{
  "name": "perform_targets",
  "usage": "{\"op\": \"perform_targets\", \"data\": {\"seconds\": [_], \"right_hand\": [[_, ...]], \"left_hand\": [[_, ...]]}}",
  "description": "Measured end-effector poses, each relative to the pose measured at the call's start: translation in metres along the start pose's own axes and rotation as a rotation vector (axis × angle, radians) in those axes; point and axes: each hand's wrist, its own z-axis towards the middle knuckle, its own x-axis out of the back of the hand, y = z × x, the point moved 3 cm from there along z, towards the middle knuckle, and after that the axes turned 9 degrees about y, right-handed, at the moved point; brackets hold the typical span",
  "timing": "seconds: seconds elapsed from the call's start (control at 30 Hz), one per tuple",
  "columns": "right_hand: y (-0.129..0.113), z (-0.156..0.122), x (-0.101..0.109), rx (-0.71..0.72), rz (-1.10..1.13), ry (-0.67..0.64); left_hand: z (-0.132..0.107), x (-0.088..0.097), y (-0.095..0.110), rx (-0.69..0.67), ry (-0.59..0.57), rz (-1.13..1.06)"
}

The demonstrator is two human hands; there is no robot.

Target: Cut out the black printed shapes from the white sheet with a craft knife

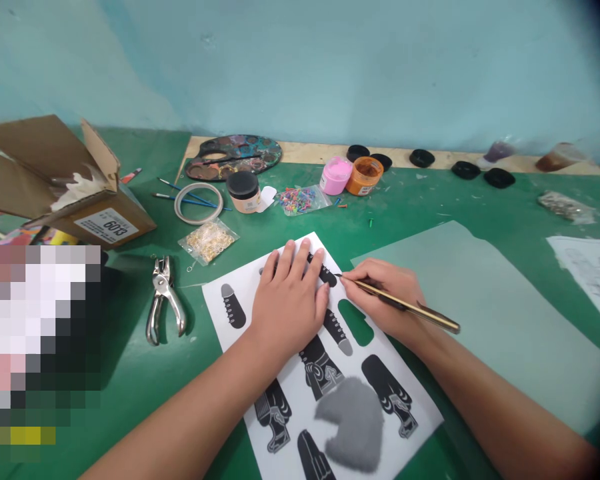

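Observation:
A white sheet printed with black and grey shapes of shoe pieces and jointed limbs lies slanted on the green table. My left hand rests flat on its upper part, fingers spread, covering some of the prints. In my right hand is a slim gold and black pen-shaped craft knife, its tip against a black shoe print near the sheet's right edge. Just below, a cut-out hole shows the green table. A grey blurred patch covers part of the lower sheet.
To the left are a silver hole punch, a bag of gold rings and a cardboard box. Behind stand paint jars, a tape roll, a palette and a bag of colourful fasteners. A translucent sheet lies right.

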Motion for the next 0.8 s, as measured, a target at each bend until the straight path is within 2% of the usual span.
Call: {"op": "perform_targets", "data": {"seconds": [0.8], "right_hand": [[-0.0003, -0.0050, 0.0001, -0.012, -0.026, 0.007]], "left_hand": [[0.0000, 0.0008, 0.0003, 0.001, 0.009, 0.011]]}}
